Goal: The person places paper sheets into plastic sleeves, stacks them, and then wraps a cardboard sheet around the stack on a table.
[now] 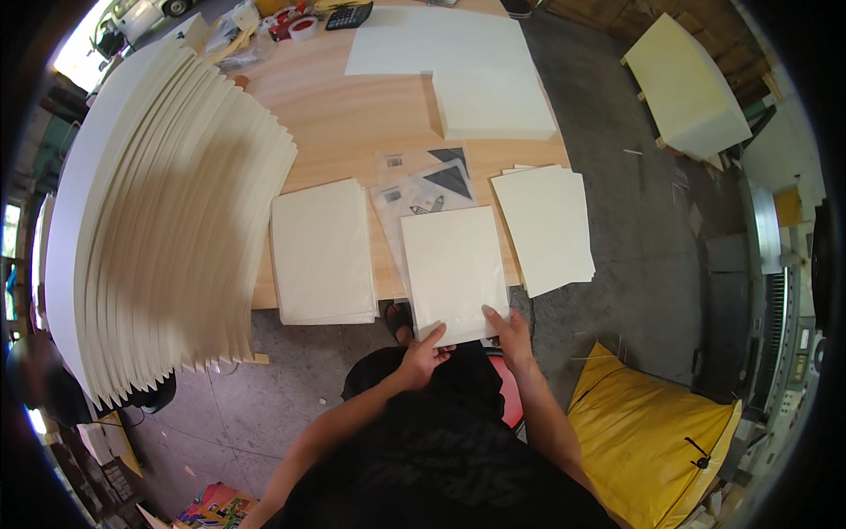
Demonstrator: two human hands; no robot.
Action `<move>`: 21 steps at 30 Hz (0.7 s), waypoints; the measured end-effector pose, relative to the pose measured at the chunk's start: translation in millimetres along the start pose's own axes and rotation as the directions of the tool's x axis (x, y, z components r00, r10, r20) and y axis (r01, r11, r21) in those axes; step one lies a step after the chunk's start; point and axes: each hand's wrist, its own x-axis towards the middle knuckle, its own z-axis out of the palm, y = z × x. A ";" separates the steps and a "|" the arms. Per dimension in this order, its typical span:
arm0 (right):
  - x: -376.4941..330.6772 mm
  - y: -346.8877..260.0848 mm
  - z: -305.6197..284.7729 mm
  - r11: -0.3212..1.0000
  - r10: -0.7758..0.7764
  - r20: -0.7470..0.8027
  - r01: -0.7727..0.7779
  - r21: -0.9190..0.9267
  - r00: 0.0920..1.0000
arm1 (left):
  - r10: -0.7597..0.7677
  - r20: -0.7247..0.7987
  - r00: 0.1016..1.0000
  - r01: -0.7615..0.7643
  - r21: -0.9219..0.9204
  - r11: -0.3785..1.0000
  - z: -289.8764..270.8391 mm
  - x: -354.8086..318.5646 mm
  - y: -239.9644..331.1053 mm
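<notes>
From my remote station I view the paper stack [454,273]: a rectangular block of off-white sheets, blank on its upper face, with a slight sheen toward the near end. I see it face up, its long sides running away from the viewer and turned slightly askew, its far end overlapping the clear printed bags [414,183] and its near end projecting past the front edge of the table [379,115].

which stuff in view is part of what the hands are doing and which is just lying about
Likely part of the job:
cream paper stack, held by the left hand and right hand
left paper pile
right paper pile
clear plastic sleeves, partly hidden by the held stack

Apparently just lying about:
calculator
tape roll
yellow sack
</notes>
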 end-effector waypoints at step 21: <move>-20.0 -28.1 132.7 0.817 -0.286 0.520 0.489 -0.307 0.805 | 0.894 -0.130 0.428 -0.679 0.606 0.413 -96.7 -124.8 153.5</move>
